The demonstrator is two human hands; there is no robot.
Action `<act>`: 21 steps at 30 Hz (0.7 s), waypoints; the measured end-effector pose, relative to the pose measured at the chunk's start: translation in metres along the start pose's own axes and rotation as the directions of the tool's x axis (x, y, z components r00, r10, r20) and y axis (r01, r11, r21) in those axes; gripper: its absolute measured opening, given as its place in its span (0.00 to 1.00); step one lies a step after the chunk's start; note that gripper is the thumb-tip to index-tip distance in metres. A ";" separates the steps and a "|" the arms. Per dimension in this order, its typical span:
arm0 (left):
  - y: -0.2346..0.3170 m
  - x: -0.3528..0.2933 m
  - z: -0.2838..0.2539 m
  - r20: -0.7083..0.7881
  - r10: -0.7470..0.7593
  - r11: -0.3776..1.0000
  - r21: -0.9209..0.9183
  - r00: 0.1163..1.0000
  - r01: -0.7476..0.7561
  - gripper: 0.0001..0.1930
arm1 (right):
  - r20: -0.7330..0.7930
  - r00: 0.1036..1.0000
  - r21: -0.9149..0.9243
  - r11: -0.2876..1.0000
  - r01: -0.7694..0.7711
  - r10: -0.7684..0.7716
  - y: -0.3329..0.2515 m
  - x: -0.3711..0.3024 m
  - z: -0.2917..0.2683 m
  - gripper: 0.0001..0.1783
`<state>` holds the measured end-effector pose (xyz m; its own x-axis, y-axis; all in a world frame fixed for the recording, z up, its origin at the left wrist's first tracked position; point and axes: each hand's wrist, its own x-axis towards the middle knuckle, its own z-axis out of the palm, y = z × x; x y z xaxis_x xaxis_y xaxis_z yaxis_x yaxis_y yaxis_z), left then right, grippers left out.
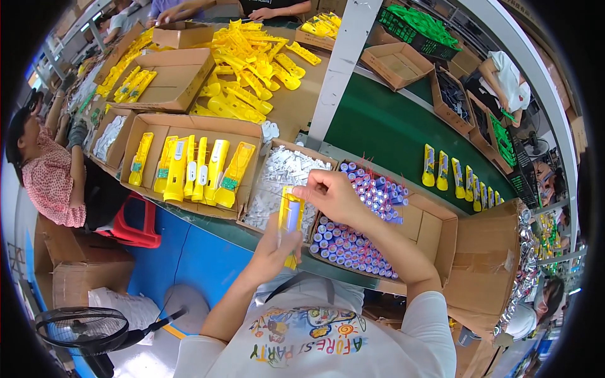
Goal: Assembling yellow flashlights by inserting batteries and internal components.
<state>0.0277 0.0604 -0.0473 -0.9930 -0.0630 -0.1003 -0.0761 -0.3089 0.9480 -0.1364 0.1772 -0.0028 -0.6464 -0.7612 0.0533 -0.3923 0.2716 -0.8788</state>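
My left hand (275, 251) is wrapped round a yellow plastic housing (282, 220), held upright in front of me. A purple cylindrical battery (293, 213) lies inside its open side. At the housing's upper end, the fingers of my right hand (334, 196) are pinched together. Whatever sits between those fingertips is too small to tell. Beneath my hands is a carton of small white plastic parts (287, 165). To its right, under my right forearm, a carton holds many purple batteries (353, 252) with thin red wires.
Left of my hands, a cardboard box (249, 129) contains several yellow housings (179, 167), some with green circuit boards. More yellow housings (242, 69) are heaped behind. A metal post (337, 75) rises beside a green conveyor (378, 120). A fan (82, 331) stands lower left; a co-worker (50, 170) sits left.
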 end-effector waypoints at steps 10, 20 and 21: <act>0.054 0.043 -0.081 -0.496 0.097 0.920 0.376 0.863 0.113 0.16 | -0.500 0.803 -0.492 0.869 0.046 -0.325 0.105 0.026 -0.183 0.10; 0.052 0.054 -0.105 -0.472 0.632 0.426 0.874 0.615 0.233 0.22 | -0.431 0.893 -0.875 0.302 -0.378 -0.129 0.193 0.032 -0.222 0.28; 0.062 0.052 -0.081 -0.450 0.618 0.423 0.882 0.645 0.210 0.22 | -0.342 0.916 -0.828 0.527 -0.188 -0.210 0.135 0.028 -0.187 0.27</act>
<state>-0.0215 -0.0384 -0.0185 -0.6463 -0.6584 0.3858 -0.3203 0.6929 0.6460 -0.3296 0.3028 -0.0308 -0.7335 -0.5527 0.3956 -0.6273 0.7746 -0.0808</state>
